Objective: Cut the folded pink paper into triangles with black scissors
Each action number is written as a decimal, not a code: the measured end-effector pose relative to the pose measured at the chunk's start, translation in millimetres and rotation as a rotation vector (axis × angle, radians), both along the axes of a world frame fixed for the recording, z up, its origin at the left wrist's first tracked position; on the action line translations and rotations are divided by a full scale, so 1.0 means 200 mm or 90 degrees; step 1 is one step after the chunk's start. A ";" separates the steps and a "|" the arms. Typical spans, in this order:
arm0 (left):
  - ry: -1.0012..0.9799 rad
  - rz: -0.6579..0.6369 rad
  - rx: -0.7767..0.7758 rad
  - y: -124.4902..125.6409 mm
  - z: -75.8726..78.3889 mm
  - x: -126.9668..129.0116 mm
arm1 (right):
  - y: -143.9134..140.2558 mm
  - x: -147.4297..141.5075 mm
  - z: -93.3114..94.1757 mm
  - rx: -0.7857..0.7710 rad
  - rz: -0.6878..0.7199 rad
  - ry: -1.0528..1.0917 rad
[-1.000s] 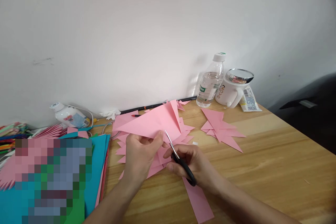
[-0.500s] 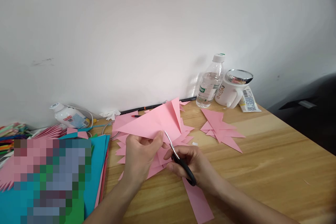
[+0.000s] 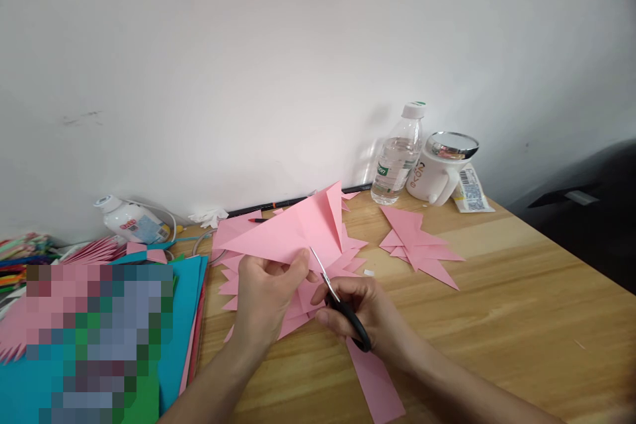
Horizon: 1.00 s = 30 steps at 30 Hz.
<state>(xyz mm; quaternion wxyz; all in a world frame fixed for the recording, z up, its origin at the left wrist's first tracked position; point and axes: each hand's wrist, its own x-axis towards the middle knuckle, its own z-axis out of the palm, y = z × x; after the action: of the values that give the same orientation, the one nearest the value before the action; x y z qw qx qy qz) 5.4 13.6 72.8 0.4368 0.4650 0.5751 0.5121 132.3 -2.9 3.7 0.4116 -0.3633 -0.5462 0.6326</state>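
Wooden worktop point(image 3: 497, 291) stood against a white wall point(image 3: 298, 66). Left hand point(image 3: 265, 295) pinched the pink folded paper point(image 3: 293, 232); right hand point(image 3: 368, 315) gripped scissors point(image 3: 338, 298).

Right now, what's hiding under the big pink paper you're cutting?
Under the folded pink paper lies a pile of pink paper triangles on the wooden table. Only their pointed edges show; the paper and both hands cover the rest.
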 end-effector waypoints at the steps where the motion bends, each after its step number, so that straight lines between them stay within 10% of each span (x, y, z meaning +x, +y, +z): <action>1: 0.002 0.000 -0.003 0.00 0.00 0.00 | 0.00 0.00 0.00 -0.006 0.003 0.004; 30: -0.031 -0.070 0.004 -0.01 -0.06 -0.01 | -0.01 0.00 0.03 -0.073 -0.003 0.043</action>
<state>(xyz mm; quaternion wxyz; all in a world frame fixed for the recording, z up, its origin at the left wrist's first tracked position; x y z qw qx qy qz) 3.8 11.2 61.4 0.4769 0.4842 0.5365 0.5003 132.3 -4.0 10.1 0.4099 -0.3658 -0.4940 0.6739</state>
